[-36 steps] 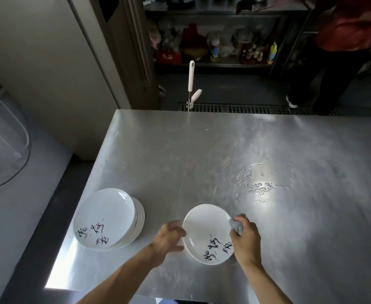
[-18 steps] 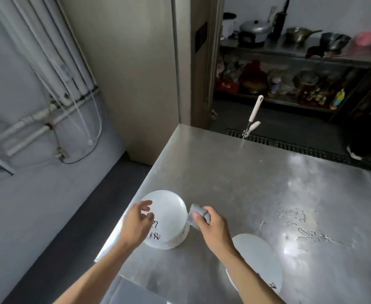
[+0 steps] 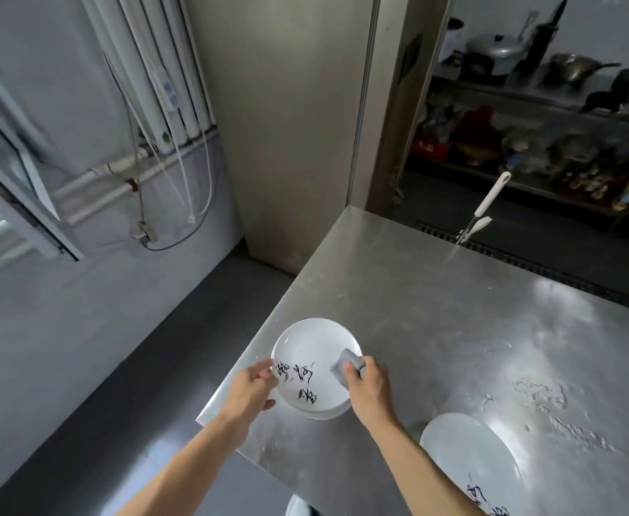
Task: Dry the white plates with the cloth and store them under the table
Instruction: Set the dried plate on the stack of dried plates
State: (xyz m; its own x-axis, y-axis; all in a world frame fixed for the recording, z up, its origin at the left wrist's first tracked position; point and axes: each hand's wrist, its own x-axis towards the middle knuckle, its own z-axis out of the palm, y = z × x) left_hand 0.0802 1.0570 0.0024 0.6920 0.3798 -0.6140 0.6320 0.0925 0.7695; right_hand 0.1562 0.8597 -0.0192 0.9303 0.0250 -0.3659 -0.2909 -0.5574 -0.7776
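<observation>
Steel table (image 3: 454, 310) is occupied at its left corner by a stack of white plates (image 3: 305, 348), its rim pinched by the left hand (image 3: 249, 389); a grey cloth (image 3: 344, 363) is gripped in the right hand (image 3: 370, 385) and pressed onto the top plate. Another plate (image 3: 465, 459) is laid apart, rightward.

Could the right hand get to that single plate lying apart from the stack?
Probably yes. The single plate lies flat beside the right forearm with nothing on it. But the right hand grips the cloth on the stack, so it is busy.
</observation>
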